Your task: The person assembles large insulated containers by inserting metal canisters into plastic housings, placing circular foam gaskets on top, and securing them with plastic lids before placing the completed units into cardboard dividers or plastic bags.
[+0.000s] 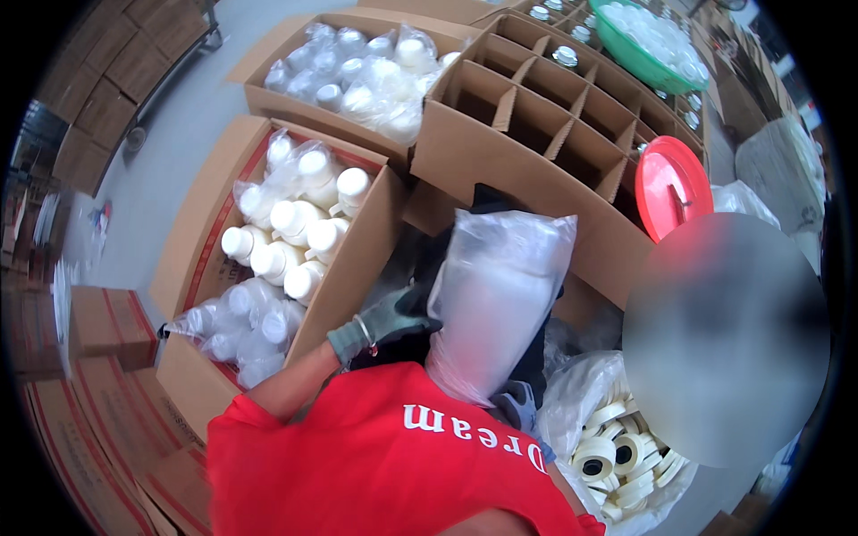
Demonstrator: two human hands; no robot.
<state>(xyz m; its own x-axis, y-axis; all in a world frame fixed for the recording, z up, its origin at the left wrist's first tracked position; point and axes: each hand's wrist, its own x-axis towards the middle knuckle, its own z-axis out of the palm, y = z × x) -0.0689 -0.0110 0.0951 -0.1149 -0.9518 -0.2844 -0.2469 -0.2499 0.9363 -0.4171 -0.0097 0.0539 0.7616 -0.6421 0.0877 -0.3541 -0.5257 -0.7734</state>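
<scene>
A clear plastic bag [500, 295] with a pale, bulky content stands in front of my chest; what is inside is blurred by the film. My left hand [393, 320], in a grey-green glove, closes on the bag's left edge. At its lower right, my right hand [518, 409], in a grey glove, is curled against the bag and partly hidden. To the left, an open carton [349, 277] holds several white bottles [290, 219], some loose and some in clear plastic.
Behind stand another carton of bagged bottles [255, 98] and a divided carton [500, 161]. A red lid [657, 192] and a green basin [617, 45] rest on the right. A plastic sack [572, 402] of cream rings lies lower right. Flat cartons [98, 429] are stacked left.
</scene>
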